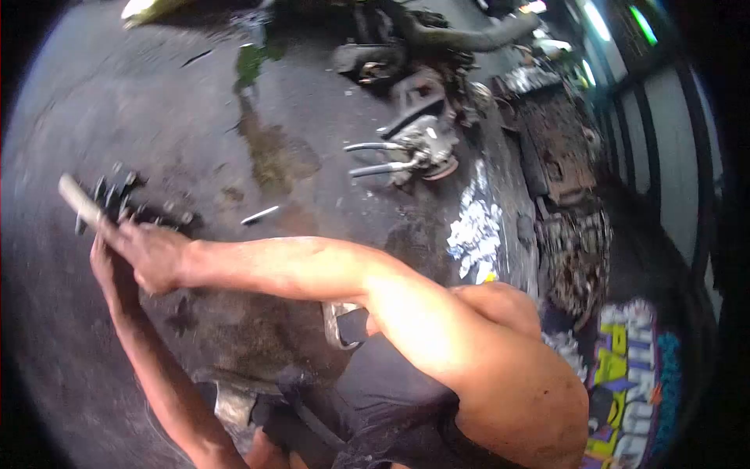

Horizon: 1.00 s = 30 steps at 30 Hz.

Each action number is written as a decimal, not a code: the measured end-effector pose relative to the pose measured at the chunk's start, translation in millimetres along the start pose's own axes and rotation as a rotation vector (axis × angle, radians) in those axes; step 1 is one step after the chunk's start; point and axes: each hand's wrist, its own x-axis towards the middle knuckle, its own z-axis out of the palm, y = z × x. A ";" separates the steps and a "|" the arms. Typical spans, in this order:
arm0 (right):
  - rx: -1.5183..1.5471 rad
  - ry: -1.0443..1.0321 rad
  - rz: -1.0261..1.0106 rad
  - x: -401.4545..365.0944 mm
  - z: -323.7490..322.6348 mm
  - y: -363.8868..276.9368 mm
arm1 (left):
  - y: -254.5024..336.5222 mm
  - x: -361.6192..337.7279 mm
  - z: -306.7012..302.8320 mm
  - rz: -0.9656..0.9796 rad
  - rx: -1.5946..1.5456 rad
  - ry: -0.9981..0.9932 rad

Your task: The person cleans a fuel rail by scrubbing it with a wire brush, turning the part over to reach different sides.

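My right hand (156,256) is closed at the lower end of a pale, blurred stick (80,200) that points up and away from it. Close against it, partly covered by the right hand, is my left hand (113,270); its fingers are mostly hidden. Several dark metal parts (125,191) lie on the floor just beyond both hands, too blurred to name. A thin, shiny metal rod (259,215) rests on the floor near my right wrist.
Greasy mechanical parts (426,144) with two grey tube-like handles stand on the floor. A dark liquid stain (269,148) spreads nearby. Crumpled whitish scraps (476,230) lie closer to me. Rusty metal parts (558,141) line the wall side, and a colourful lettered banner (625,383) hangs there.
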 end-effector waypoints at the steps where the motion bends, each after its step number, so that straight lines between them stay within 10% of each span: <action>1: 0.000 -0.073 0.018 -5.1 -1.8 7.8 | -5.7 0.5 -1.4 -0.036 0.011 0.017; 4: -0.088 -0.271 -0.022 -22.5 0.6 66.5 | -27.2 -1.2 -3.1 -0.363 -0.256 0.128; 10: -0.377 -0.629 -0.041 -112.7 -98.0 122.5 | -24.7 -6.5 -24.7 -0.396 -0.089 0.191; 15: -0.288 -0.958 0.284 -225.3 -169.2 116.6 | 9.1 -15.4 -33.3 -0.595 -0.010 0.285; 24: 0.411 -0.207 0.923 -302.3 -97.8 133.0 | 28.8 -15.4 -26.2 -0.487 0.570 0.494; 30: 0.548 -0.214 0.967 -309.0 -67.5 129.3 | 33.7 -16.9 3.3 -0.548 0.597 0.437</action>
